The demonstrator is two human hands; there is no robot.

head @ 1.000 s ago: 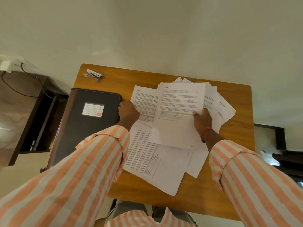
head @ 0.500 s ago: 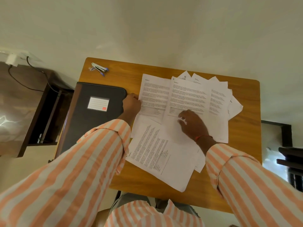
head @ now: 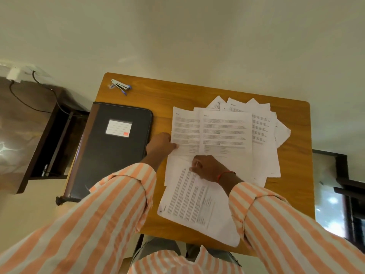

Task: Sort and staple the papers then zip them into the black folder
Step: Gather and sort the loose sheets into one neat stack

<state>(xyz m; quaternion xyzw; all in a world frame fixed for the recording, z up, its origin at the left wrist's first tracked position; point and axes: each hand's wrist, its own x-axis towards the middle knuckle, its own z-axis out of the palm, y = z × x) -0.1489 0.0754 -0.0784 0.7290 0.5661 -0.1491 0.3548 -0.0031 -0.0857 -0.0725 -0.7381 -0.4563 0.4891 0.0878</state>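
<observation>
Several printed papers (head: 262, 135) lie fanned over the right half of the wooden table (head: 294, 196). One sheet (head: 225, 131) lies flat on top of the fan. My left hand (head: 161, 144) pinches the left edge of the leftmost sheet (head: 185, 127). Fingers curled, my right hand (head: 205, 167) pinches the far corner of a tilted sheet (head: 193, 204) nearest me. The black folder (head: 118, 155), zipped shut and bearing a white label, lies to the left of the papers. A small stapler (head: 120, 87) sits at the table's far left corner.
A dark side cabinet (head: 29, 125) stands to the left of the table, with a charger (head: 13, 74) and cable on it. Dark furniture (head: 351, 194) is at the right. The wall runs behind the table. The folder overhangs the table's left edge.
My right hand laid the raised sheet flat on the pile, then drew back toward me to the tilted sheet's corner. My left hand stayed at the left sheet's edge.
</observation>
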